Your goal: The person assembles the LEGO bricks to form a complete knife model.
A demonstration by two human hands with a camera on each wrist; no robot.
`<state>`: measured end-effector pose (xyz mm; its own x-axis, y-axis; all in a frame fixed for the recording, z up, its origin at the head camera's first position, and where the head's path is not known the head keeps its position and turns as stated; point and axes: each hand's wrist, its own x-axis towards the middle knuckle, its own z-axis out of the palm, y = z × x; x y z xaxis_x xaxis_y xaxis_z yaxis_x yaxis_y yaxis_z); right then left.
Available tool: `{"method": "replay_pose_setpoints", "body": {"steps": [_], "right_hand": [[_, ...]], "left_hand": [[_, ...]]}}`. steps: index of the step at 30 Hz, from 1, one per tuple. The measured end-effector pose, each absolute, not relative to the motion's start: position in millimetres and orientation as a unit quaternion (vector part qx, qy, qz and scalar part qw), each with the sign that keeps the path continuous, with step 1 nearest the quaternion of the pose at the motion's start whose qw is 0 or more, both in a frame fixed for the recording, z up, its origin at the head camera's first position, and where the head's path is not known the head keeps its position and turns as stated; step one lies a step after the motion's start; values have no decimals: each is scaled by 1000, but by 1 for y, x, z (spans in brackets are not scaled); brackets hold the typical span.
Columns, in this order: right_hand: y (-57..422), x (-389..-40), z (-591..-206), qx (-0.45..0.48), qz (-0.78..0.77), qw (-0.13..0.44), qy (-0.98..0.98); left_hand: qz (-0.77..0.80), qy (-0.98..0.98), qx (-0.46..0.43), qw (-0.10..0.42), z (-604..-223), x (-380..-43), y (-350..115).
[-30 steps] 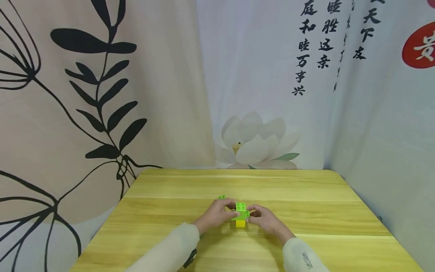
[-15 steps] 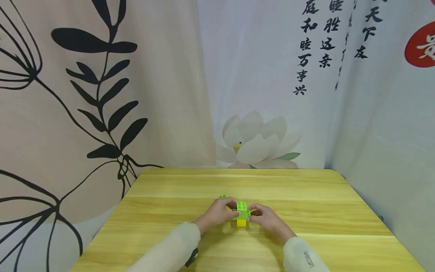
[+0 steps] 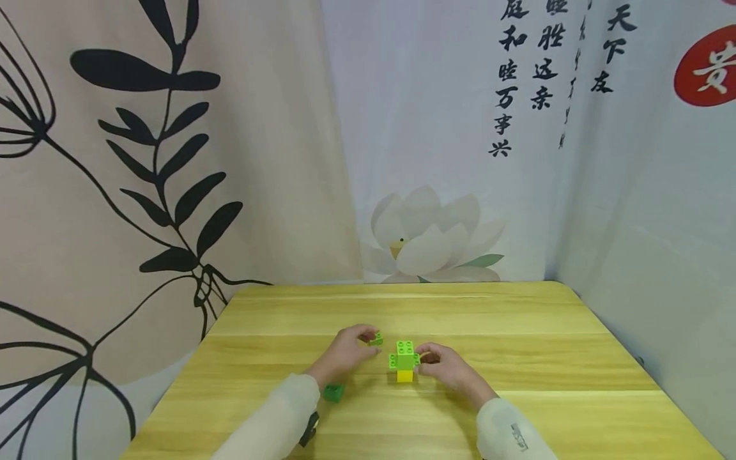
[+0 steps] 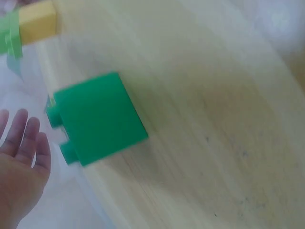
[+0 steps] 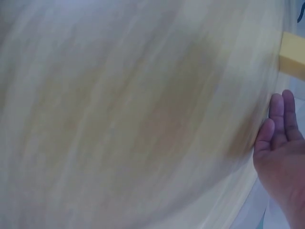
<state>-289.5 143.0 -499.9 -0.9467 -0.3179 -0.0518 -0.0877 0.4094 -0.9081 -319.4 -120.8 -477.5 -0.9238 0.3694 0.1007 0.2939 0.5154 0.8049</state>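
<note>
A stack of toy building bricks (image 3: pixel 405 361) stands upright mid-table, with a yellow block at the bottom, bright green above and small studded pieces sticking out at both sides. My right hand (image 3: pixel 450 368) pinches its right-hand side piece between thumb and index finger. In the right wrist view, the yellow block (image 5: pixel 293 55) shows beyond the fingers. To the left of the stack, my left hand (image 3: pixel 345 350) has thumb and fingers spread around a small light green brick (image 3: pixel 377 340); no grip on it shows.
A dark green brick (image 3: pixel 333 392) lies near my left wrist, and its two studs show in the left wrist view. The wooden table (image 3: pixel 517 326) reaches back to a printed curtain (image 3: pixel 287 160).
My left hand has let go of the stack and moved left to the small light green brick. That uncovers the stack's left side piece and the dark green brick. My right hand stays in place.
</note>
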Motion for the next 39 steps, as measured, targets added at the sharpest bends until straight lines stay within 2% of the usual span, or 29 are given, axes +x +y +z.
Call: {"method": "replay_pose_setpoints", "body": {"steps": [3,15,26,39], "right_hand": [[143,-290,-499,-124,-525,104,836],[145,-291,-496,-111,-526,94,838],[144,-291,-500,-119,-529,91,836],[140,-290,-501,-123,-531,100,832]], "left_hand": [[452,873,178,24,-478,-328,-125],[437,888,142,23,-488,-356,-127],[417,898,131,52,-497,-367,-129],[384,915,125,24,-510,-374,-128]]}}
